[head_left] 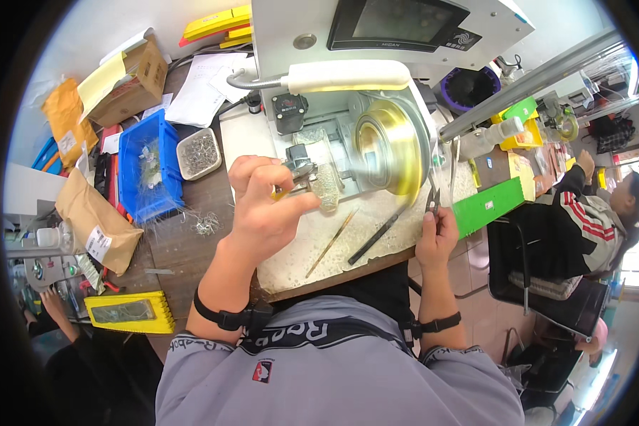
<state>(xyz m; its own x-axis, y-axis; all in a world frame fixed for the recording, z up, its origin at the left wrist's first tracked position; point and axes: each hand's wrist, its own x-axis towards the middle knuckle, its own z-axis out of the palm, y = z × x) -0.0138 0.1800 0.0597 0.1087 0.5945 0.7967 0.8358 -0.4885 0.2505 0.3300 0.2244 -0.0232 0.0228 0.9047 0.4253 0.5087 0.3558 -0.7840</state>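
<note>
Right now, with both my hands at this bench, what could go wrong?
The yellow-rimmed wheel looks blurred; if it is turning, the dark plier-like tool in your right hand might catch on it. The black stick lies with one end near the front edge of the bench, so a nudge could send it off.

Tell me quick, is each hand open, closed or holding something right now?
Left hand: closed, holding a small metal tool, exact kind unclear.
Right hand: closed, holding a slim dark tool, kind unclear.
</note>
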